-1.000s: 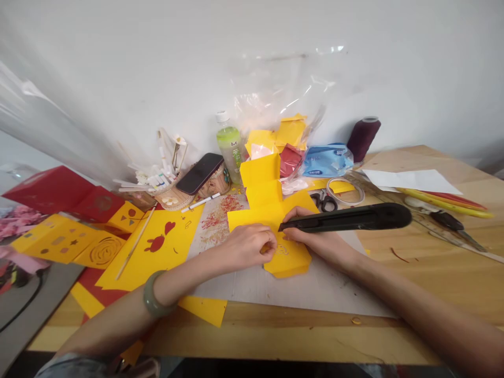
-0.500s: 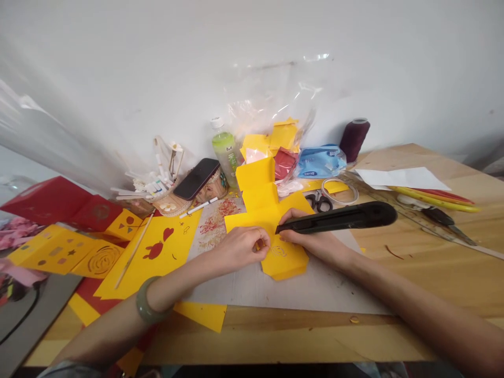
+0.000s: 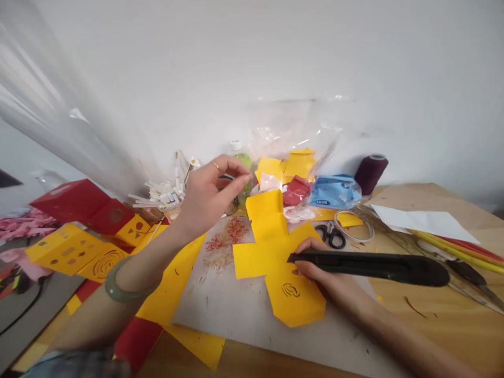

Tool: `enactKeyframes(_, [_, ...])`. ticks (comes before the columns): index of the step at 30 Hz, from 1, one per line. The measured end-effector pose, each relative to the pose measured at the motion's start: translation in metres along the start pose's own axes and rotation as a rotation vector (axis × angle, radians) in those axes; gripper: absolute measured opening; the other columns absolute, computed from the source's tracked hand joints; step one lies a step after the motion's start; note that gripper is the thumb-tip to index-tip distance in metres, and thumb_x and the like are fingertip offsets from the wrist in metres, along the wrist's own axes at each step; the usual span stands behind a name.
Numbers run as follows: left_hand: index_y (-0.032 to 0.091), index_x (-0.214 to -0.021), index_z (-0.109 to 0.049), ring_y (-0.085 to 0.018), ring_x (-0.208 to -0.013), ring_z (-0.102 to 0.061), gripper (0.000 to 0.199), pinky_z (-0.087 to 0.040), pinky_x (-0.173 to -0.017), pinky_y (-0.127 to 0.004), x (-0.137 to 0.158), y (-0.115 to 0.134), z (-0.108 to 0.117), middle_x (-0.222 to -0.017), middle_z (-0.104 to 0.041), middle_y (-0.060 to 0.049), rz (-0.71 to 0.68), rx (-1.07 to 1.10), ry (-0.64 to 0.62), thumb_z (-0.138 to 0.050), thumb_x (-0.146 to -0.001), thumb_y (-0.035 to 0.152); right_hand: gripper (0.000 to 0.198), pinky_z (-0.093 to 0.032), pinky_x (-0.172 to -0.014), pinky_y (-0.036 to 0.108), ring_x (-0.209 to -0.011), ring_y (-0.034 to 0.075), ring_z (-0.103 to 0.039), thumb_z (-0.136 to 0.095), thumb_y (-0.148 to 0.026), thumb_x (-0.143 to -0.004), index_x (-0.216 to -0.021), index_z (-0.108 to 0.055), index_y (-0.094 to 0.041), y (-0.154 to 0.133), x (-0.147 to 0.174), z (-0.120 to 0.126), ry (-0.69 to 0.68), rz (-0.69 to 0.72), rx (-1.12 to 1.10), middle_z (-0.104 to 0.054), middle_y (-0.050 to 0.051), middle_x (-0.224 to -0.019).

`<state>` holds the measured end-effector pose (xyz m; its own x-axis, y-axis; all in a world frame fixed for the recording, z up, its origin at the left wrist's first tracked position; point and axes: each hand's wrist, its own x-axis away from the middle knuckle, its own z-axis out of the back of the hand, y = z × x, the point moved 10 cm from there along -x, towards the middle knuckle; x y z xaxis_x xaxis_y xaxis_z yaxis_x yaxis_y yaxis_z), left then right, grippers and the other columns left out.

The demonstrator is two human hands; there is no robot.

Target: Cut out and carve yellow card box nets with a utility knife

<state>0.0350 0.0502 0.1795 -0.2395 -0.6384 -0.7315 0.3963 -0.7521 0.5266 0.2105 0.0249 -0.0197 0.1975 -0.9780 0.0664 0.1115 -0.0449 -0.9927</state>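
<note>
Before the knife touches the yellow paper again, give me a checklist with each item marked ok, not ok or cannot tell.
1. Knife gripped: ok. The right hand is closed around the black knife.
2. Blade out: cannot tell. The tip is too small to make out.
3. Paper held down: not ok. The left hand is raised off the yellow paper, fingertips pinched together.
4. Left hand out of the knife's path: ok. It is up near the bottle.
5. Surface under the paper: ok. The paper lies on the grey mat.
6. Clutter near the cut: ok. The scissors lie apart, behind the paper.
</note>
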Motion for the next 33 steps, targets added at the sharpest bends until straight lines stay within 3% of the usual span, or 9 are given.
enactKeyframes(6, [0.017, -0.078, -0.061, -0.008, -0.070, -0.060, 0.013, -0.051, -0.062, -0.018, -0.070, -0.003, -0.012, -0.074, -0.063, 0.004, -0.141, -0.005, 0.105, -0.062, -0.074, 0.005, 0.013, -0.041, -0.063, 0.029, -0.073, 0.017, -0.053, -0.057, -0.032, -0.074, -0.080, -0.052, -0.022, -0.003, -0.001, -0.002, -0.046, 0.008, 0.077, -0.057, -0.001, -0.079])
enactKeyframes(10, [0.016, -0.078, -0.064, -0.010, -0.074, -0.064, 0.015, -0.054, -0.075, -0.027, -0.107, -0.014, -0.024, -0.076, -0.065, 0.004, -0.163, -0.138, 0.098, -0.059, -0.076, 0.002, 0.012, -0.043, -0.067, 0.031, -0.080, 0.020, -0.056, -0.057, -0.033, -0.074, -0.080, -0.053, -0.023, -0.002, 0.001, -0.005, -0.090, 0.023, 0.078, -0.059, 0.000, -0.081])
enactKeyframes(12, [0.015, -0.081, -0.067, -0.014, -0.084, -0.066, 0.014, -0.053, -0.084, -0.035, -0.121, -0.022, -0.034, -0.082, -0.066, 0.003, -0.149, -0.201, 0.013, -0.057, -0.078, 0.005, 0.011, -0.044, -0.069, 0.032, -0.082, 0.021, -0.056, -0.057, -0.032, -0.075, -0.081, -0.053, -0.024, -0.001, 0.002, -0.007, -0.110, 0.023, 0.091, -0.060, 0.000, -0.083])
enactKeyframes(16, [0.016, -0.095, -0.067, -0.020, -0.099, -0.066, 0.021, -0.049, -0.092, -0.046, -0.130, -0.032, -0.056, -0.086, -0.066, 0.004, -0.161, -0.230, -0.194, -0.054, -0.080, 0.009, 0.009, -0.044, -0.067, 0.032, -0.080, 0.021, -0.056, -0.057, -0.032, -0.076, -0.079, -0.054, -0.024, 0.000, 0.001, -0.008, -0.117, 0.038, 0.098, -0.059, 0.000, -0.081])
enactKeyframes(21, [0.018, -0.111, -0.062, -0.024, -0.112, -0.059, 0.038, -0.040, -0.102, -0.050, -0.124, -0.026, -0.039, -0.099, -0.065, 0.003, -0.184, -0.242, -0.099, -0.054, -0.077, 0.004, 0.012, -0.044, -0.065, 0.030, -0.078, 0.019, -0.056, -0.059, -0.033, -0.074, -0.080, -0.055, -0.023, -0.004, 0.000, -0.008, -0.104, 0.070, 0.085, -0.059, 0.000, -0.081])
enactKeyframes(24, [0.018, -0.115, -0.059, -0.023, -0.125, -0.049, 0.037, -0.034, -0.107, -0.046, -0.098, -0.011, -0.019, -0.115, -0.061, 0.000, -0.212, -0.309, 0.048, -0.050, -0.081, 0.006, 0.014, -0.044, -0.061, 0.029, -0.069, 0.016, -0.054, -0.060, -0.034, -0.074, -0.081, -0.055, -0.023, -0.005, 0.001, -0.007, -0.083, 0.051, 0.086, -0.057, -0.001, -0.076])
enactKeyframes(27, [0.019, -0.111, -0.060, -0.020, -0.120, -0.052, 0.030, -0.041, -0.103, -0.041, -0.040, 0.014, -0.010, -0.117, -0.062, -0.001, -0.269, -0.384, 0.142, -0.048, -0.086, 0.010, 0.018, -0.043, -0.055, 0.028, -0.062, 0.015, -0.051, -0.059, -0.039, -0.075, -0.079, -0.056, -0.022, -0.006, 0.003, -0.003, -0.038, 0.032, 0.114, -0.056, -0.001, -0.072])
enactKeyframes(30, [0.017, -0.090, -0.064, -0.013, -0.083, -0.065, 0.022, -0.053, -0.076, -0.027, 0.043, 0.047, -0.035, -0.084, -0.070, -0.001, -0.444, -0.391, -0.018, -0.044, -0.088, 0.008, 0.019, -0.045, -0.061, 0.030, -0.067, 0.017, -0.054, -0.059, -0.042, -0.076, -0.074, -0.057, -0.023, -0.013, 0.003, 0.003, 0.040, 0.085, 0.164, -0.057, 0.000, -0.071])
enactKeyframes(33, [0.012, -0.085, -0.064, -0.015, -0.068, -0.064, 0.016, -0.051, -0.058, -0.025, 0.126, 0.070, -0.071, -0.077, -0.070, -0.003, -0.593, -0.458, -0.231, -0.048, -0.086, 0.009, 0.018, -0.046, -0.073, 0.032, -0.078, 0.019, -0.056, -0.061, -0.040, -0.076, -0.075, -0.057, -0.023, -0.020, 0.003, 0.007, 0.113, 0.184, 0.184, -0.060, 0.000, -0.076])
